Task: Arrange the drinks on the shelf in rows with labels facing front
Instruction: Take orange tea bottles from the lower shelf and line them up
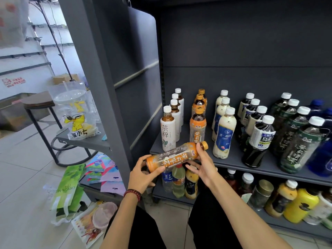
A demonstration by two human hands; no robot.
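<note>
An orange bottle [177, 156] is held sideways just before the shelf [235, 159], base gripped by the left hand [143, 175], neck pinched by the right hand [203, 164]; placement is judged pending: upright, label forward, fronting the orange row [197, 126]

The green bag [69, 187] reads "ORIGINAL TEA". The white bottle [168, 132] carries "茶粹". The dark bottle [261, 139] shows "SUNTO", the rest turned away.
</note>
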